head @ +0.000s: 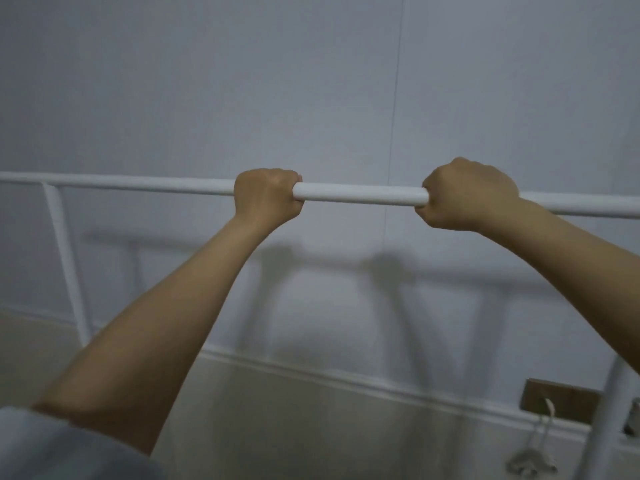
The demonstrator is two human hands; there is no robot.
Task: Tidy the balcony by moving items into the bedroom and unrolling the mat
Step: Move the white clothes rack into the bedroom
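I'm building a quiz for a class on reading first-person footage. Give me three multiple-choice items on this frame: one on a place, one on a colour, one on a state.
1. Where does the brown panel sit?
A. lower right, by the wall's base
B. upper left
C. on the bar between the hands

2. What colour is the horizontal bar?
A. black
B. white
C. red

3. How do the hands stand?
A. both hang free
B. only the left grips the bar
C. both grip the bar

Answers:
1. A: the brown panel lies low at the right, above the cord.
2. B: the horizontal bar and its upright are white.
3. C: the left hand and the right hand both have their fingers curled round the bar.
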